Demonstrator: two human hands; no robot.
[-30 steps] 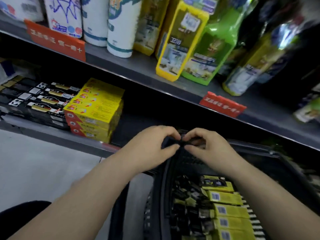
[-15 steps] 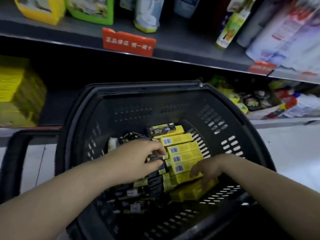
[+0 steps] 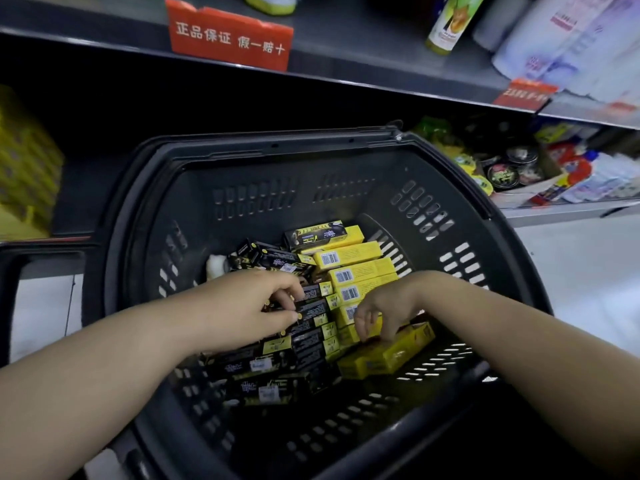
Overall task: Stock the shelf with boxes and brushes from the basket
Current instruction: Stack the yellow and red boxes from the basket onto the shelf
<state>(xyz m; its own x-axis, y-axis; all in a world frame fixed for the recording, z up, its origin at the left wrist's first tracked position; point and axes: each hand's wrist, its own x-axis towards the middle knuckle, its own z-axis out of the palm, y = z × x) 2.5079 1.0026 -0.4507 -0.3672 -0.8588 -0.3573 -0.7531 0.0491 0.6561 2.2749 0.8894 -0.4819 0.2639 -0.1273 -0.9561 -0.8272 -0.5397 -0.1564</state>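
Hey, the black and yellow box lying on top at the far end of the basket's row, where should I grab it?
Pinch the black and yellow box across its two long edges near the middle, coming from above. It lies on top of the yellow boxes, its upper face bare, with nothing over it.

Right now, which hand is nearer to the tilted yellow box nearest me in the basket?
Right. The right hand is over the yellow box and touches it; the left hand is off to its left, pinching a black box.

In the black basket [image 3: 311, 157], the left hand [image 3: 249, 306] pinches a black box [image 3: 313, 308]; the right hand [image 3: 384, 303] grips a yellow box [image 3: 346, 336]
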